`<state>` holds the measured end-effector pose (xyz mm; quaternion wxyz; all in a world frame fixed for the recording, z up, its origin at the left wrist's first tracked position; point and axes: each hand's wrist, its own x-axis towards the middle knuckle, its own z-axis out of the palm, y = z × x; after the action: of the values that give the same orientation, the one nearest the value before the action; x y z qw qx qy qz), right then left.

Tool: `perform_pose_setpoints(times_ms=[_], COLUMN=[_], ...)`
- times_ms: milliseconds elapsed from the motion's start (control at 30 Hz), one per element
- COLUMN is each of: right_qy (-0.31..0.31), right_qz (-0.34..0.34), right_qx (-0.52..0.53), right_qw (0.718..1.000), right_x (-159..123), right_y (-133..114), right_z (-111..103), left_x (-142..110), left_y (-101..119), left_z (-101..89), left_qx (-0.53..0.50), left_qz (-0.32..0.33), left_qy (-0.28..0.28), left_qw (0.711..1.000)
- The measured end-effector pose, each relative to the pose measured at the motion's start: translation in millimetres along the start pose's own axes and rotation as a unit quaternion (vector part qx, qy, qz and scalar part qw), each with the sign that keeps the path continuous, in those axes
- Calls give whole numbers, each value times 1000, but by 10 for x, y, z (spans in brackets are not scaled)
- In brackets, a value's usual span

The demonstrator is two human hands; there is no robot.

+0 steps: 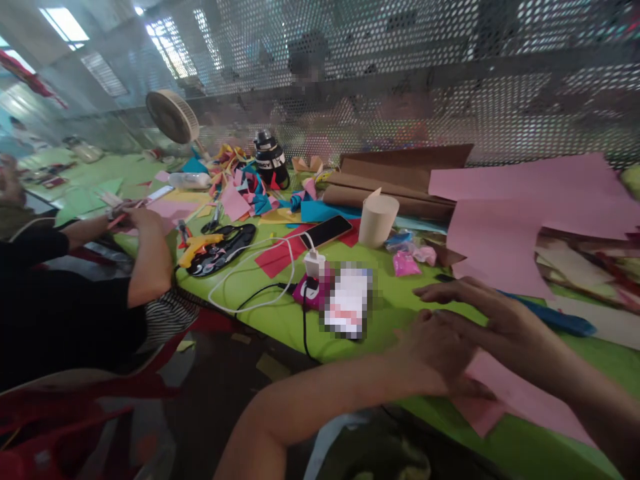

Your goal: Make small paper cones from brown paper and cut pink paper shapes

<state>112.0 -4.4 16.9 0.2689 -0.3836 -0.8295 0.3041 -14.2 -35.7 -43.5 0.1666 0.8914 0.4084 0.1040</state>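
Note:
My left hand (440, 353) rests on a pink paper sheet (520, 400) at the near edge of the green table (265, 313), its fingers curled and pressed down on the paper. My right hand (475, 303) lies just above it with fingers stretched out flat, partly over the left hand and the same sheet. A blue strip (560, 319) lies on the table right behind my right hand.
A co-worker in black sits at the left, a hand (135, 217) near a yellow glue gun (203, 241). A white charger (314, 263) with cables, a phone (326, 231), a paper cone (377, 217), large pink sheets (525, 200), brown card, a black bottle (271, 160) and a fan (173, 117) crowd the table.

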Motion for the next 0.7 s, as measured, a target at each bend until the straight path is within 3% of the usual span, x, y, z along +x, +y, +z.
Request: perform_pose_setpoints(times_ms=[167,233,400,533,700], right_qy=[114,147,206,261,431], right_qz=[128,159,163,187,191], right_qx=[32,84,204,232,208], right_qw=[985,973,943,918,857], right_x=[-285,-331,-350,-348,-327], right_y=[388,502,677,732,946], right_z=[-357,-450,-594,-624,-710], left_x=[-54,-21,140,338,599], left_y=[-80,-70,-62,-87,-197], left_z=[-134,-222,-457,-524,-421], left_qx=[-41,-91,-228,-304,-449], left_qz=[-9,-54,-162,-160,-135], left_qy=[-22,-1,108,109,106], left_qw=[999,994,954,933,877])
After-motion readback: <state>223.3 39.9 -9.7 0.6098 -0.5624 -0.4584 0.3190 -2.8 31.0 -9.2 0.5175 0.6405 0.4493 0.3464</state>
